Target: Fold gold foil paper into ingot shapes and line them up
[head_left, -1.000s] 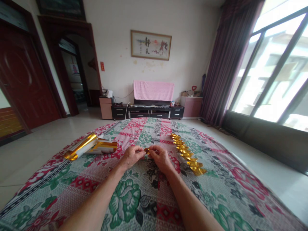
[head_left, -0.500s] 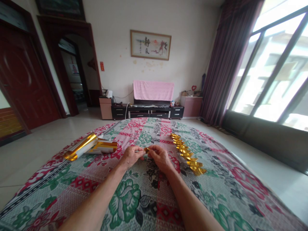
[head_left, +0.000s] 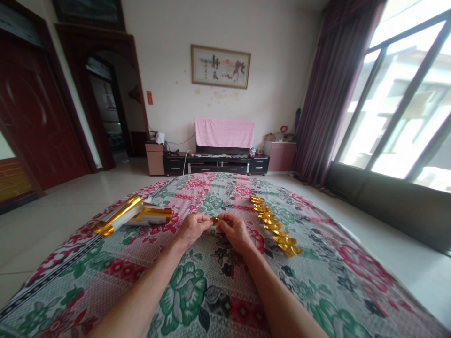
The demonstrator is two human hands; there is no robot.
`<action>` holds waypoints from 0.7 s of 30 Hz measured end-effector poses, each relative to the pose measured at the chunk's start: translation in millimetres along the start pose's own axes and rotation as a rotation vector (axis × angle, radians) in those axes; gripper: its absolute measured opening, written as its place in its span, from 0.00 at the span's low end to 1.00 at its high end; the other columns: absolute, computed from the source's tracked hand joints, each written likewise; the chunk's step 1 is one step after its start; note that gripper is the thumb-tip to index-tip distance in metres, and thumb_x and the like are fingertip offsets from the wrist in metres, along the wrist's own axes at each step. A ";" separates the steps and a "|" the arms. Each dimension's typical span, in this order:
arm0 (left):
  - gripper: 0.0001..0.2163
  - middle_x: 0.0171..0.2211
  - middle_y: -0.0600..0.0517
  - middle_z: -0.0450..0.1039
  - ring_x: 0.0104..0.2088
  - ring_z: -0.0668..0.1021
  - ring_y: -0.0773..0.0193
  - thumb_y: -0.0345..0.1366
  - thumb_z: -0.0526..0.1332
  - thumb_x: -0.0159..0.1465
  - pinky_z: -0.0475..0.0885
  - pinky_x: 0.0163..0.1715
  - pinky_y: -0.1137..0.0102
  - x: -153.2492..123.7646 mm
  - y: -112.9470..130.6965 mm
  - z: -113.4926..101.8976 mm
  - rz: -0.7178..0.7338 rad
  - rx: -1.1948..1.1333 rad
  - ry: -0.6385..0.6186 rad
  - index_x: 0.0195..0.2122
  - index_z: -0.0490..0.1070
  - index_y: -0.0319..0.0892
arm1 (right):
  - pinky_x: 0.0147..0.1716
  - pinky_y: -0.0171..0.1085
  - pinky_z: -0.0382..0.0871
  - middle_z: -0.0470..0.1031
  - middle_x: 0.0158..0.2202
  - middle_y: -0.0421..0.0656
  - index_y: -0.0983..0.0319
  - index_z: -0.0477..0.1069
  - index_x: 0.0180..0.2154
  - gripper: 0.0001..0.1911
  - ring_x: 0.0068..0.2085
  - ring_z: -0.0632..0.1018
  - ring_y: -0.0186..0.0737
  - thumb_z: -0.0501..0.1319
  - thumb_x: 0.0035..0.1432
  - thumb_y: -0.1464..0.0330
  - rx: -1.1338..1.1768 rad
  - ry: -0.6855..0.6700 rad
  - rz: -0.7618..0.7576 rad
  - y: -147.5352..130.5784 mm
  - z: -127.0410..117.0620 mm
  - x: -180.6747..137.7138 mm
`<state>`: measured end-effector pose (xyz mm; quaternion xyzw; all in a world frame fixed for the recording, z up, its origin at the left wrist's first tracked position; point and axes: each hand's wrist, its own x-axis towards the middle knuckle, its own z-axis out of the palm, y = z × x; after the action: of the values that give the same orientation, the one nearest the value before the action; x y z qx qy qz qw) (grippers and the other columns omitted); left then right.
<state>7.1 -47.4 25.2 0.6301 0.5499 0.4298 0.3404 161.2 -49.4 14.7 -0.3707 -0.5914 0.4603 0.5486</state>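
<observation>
My left hand (head_left: 192, 228) and my right hand (head_left: 236, 231) meet over the middle of a flower-patterned cloth (head_left: 197, 291) spread on a round surface. Both pinch a small piece of gold foil paper (head_left: 214, 219) between their fingertips. To the right of my right hand, a row of several folded gold foil pieces (head_left: 275, 226) runs away from me across the cloth. To the left of my left hand lies a curled stack of gold foil sheets (head_left: 134, 213).
Tiled floor surrounds the cloth-covered surface. A low dark cabinet (head_left: 214, 163) with a pink cloth (head_left: 224, 132) over it stands at the far wall. Dark red doors (head_left: 31, 117) are at left. Large windows with purple curtains (head_left: 327, 89) are at right.
Only the fingers have shifted slightly on the small gold piece. The hands stay in the same place.
</observation>
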 end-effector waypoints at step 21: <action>0.13 0.19 0.52 0.74 0.21 0.73 0.66 0.40 0.62 0.49 0.66 0.23 0.74 1.1 -0.7 -3.6 -0.035 -0.088 -0.091 0.32 0.74 0.37 | 0.28 0.32 0.69 0.73 0.26 0.39 0.62 0.71 0.30 0.10 0.26 0.73 0.33 0.61 0.45 0.62 0.013 0.015 0.029 0.8 -1.6 1.1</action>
<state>3.5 -46.3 26.2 0.6237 0.5254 0.4181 0.4001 162.6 -47.9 14.2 -0.3793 -0.5789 0.4693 0.5485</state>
